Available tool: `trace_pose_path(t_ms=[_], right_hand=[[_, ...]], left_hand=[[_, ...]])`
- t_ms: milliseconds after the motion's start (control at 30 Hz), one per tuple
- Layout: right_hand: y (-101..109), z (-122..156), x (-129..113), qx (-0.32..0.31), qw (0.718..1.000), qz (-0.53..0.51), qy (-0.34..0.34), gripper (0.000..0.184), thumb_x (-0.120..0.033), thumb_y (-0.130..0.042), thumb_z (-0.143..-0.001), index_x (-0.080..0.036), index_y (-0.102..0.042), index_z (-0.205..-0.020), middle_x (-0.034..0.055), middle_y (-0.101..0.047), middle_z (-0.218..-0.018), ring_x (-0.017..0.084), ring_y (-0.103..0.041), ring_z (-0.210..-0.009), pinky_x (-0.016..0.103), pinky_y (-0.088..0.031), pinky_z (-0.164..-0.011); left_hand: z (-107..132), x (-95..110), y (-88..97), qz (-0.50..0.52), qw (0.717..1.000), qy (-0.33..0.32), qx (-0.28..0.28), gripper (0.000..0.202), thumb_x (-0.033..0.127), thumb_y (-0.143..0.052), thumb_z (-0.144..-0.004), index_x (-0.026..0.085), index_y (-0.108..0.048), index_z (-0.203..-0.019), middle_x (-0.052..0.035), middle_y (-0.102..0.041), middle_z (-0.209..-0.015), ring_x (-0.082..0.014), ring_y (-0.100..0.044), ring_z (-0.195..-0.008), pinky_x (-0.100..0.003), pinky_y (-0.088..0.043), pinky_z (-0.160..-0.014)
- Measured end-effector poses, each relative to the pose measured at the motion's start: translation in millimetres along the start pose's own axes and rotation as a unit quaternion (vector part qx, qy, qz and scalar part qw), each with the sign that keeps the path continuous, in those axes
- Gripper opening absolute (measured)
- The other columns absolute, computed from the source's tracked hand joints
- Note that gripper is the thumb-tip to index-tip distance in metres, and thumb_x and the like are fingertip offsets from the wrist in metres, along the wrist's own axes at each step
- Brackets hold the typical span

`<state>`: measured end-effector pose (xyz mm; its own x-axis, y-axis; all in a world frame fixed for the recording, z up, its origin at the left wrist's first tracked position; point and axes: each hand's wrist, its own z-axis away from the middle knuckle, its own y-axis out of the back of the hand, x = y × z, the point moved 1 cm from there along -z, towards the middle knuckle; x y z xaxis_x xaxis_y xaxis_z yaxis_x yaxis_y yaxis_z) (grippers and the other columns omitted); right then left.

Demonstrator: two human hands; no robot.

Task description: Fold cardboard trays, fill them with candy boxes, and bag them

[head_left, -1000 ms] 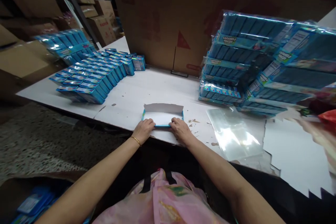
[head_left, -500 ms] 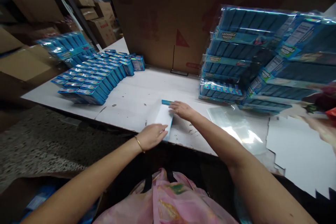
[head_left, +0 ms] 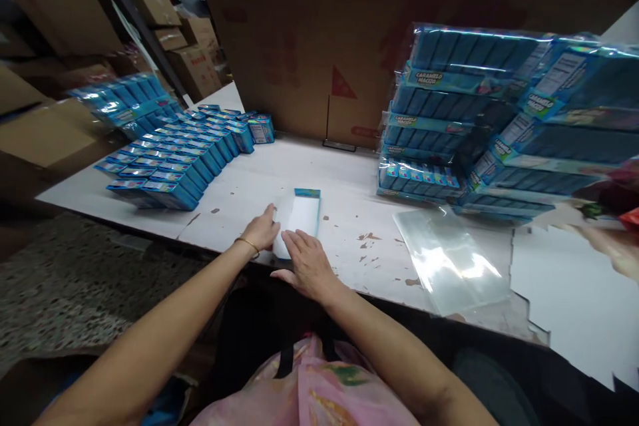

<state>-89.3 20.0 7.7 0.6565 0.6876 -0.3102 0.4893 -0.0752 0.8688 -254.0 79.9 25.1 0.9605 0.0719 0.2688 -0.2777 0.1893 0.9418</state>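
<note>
A flat open carton with a blue rim and white inside (head_left: 303, 216) lies lengthwise on the white table (head_left: 344, 180), its white flap toward me. My left hand (head_left: 260, 229), with a thin gold bangle at the wrist, has its fingertips against the carton's left side. My right hand (head_left: 304, 265) rests flat just below the near end, fingers touching it. Neither hand is closed around the carton. Tight rows of blue "Caramelo" boxes (head_left: 174, 173) stand at the table's left, and shrink-wrapped stacks of blue boxes (head_left: 439, 113) rise to the right.
A sheet of clear plastic film (head_left: 449, 259) lies on the table right of my hands. A white cardboard sheet (head_left: 569, 286) lies beyond it. A large brown cardboard panel (head_left: 279, 33) stands behind the table. Cartons (head_left: 192, 60) are piled at upper left, above a speckled floor (head_left: 84, 286).
The carton, crosswise with its flap raised a second ago, now lies lengthwise. Both hands have moved toward me to its near end and left side.
</note>
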Motion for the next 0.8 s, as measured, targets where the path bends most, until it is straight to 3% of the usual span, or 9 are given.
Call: trace_pose_path(t_ms=[100, 200, 300, 367, 433, 533, 633, 700, 800], right_hand=[[6, 3, 24, -0.015, 0.999, 0.037, 0.010, 0.042, -0.025, -0.042, -0.086, -0.024, -0.038, -0.127, 0.0057, -0.046, -0.127, 0.021, -0.036, -0.117, 0.037, -0.033, -0.095], [21, 15, 60, -0.040, 0.998, 0.049, -0.007, 0.043, -0.010, -0.036, -0.084, -0.021, -0.043, -0.124, 0.0079, -0.052, -0.119, 0.019, -0.046, -0.105, 0.034, -0.038, -0.089], [28, 29, 72, -0.021, 0.998, 0.052, -0.019, 0.040, -0.010, -0.033, -0.085, -0.019, -0.046, -0.122, 0.0090, -0.053, -0.116, 0.019, -0.048, -0.102, 0.035, -0.039, -0.088], [25, 34, 65, -0.010, 0.999, 0.053, 0.001, 0.038, -0.013, -0.032, -0.086, -0.020, -0.048, -0.120, 0.0088, -0.052, -0.117, 0.020, -0.047, -0.105, 0.036, -0.038, -0.089], [17, 36, 57, -0.002, 0.998, 0.064, 0.000, 0.039, -0.013, -0.033, -0.086, -0.018, -0.045, -0.123, 0.0093, -0.047, -0.124, 0.021, -0.041, -0.113, 0.037, -0.036, -0.093], [3, 32, 60, 0.005, 0.995, 0.092, -0.033, 0.046, -0.016, -0.041, -0.084, -0.013, -0.036, -0.129, 0.0102, -0.037, -0.133, 0.024, -0.029, -0.123, 0.040, -0.030, -0.099], [-7, 24, 74, -0.010, 0.993, 0.111, -0.032, 0.052, -0.019, -0.048, -0.082, -0.012, -0.032, -0.131, 0.0097, -0.035, -0.134, 0.026, -0.027, -0.123, 0.041, -0.028, -0.100], [-10, 17, 82, -0.035, 0.992, 0.119, -0.017, 0.047, -0.019, -0.047, -0.083, -0.015, -0.036, -0.128, 0.0099, -0.042, -0.129, 0.025, -0.032, -0.118, 0.040, -0.030, -0.096], [-10, 4, 89, -0.096, 0.987, 0.126, -0.006, 0.029, -0.022, -0.042, -0.086, -0.019, -0.049, -0.114, 0.0091, -0.054, -0.108, 0.021, -0.046, -0.099, 0.035, -0.038, -0.082]], left_hand=[[33, 4, -10.6, 0.050, 0.995, -0.078, -0.036, 0.041, 0.036, -0.028, -0.085, 0.015, -0.049, -0.115, -0.0059, -0.064, -0.083, -0.0182, -0.062, -0.074, -0.030, -0.047, -0.071], [50, 13, -10.2, 0.004, 0.986, -0.127, 0.108, 0.054, 0.047, -0.044, -0.078, 0.015, -0.043, -0.122, -0.0131, -0.057, -0.106, -0.0249, -0.055, -0.096, -0.038, -0.042, -0.083], [28, 26, -6.8, -0.060, 0.955, -0.211, 0.199, 0.062, 0.039, -0.059, -0.072, 0.018, -0.038, -0.126, -0.0145, -0.037, -0.132, -0.0292, -0.031, -0.122, -0.045, -0.026, -0.099], [2, 34, -6.9, -0.088, 0.950, -0.247, 0.172, 0.037, 0.030, -0.053, -0.077, 0.021, -0.051, -0.113, -0.0103, -0.046, -0.125, -0.0260, -0.035, -0.121, -0.046, -0.019, -0.101], [-22, 37, -9.1, -0.094, 0.958, -0.250, 0.109, 0.021, 0.031, -0.044, -0.083, 0.021, -0.060, -0.093, -0.0075, -0.060, -0.103, -0.0219, -0.049, -0.105, -0.042, -0.026, -0.097], [-39, 34, -16.1, -0.054, 0.974, -0.217, 0.025, 0.035, 0.040, -0.034, -0.086, 0.019, -0.061, -0.081, -0.0042, -0.063, -0.079, -0.0170, -0.057, -0.078, -0.029, -0.040, -0.077], [-33, 26, -27.1, -0.010, 0.979, -0.200, -0.039, 0.038, 0.042, -0.033, -0.085, 0.019, -0.062, -0.077, -0.0026, -0.062, -0.073, -0.0146, -0.056, -0.070, -0.024, -0.040, -0.066], [-22, 22, -35.4, -0.002, 0.981, -0.192, -0.025, 0.034, 0.040, -0.036, -0.085, 0.019, -0.062, -0.080, -0.0035, -0.062, -0.079, -0.0152, -0.056, -0.076, -0.024, -0.040, -0.070], [1, 23, -48.0, -0.032, 0.982, -0.148, 0.109, 0.031, 0.041, -0.041, -0.083, 0.016, -0.058, -0.093, -0.0086, -0.059, -0.091, -0.0197, -0.052, -0.089, -0.031, -0.038, -0.080]])
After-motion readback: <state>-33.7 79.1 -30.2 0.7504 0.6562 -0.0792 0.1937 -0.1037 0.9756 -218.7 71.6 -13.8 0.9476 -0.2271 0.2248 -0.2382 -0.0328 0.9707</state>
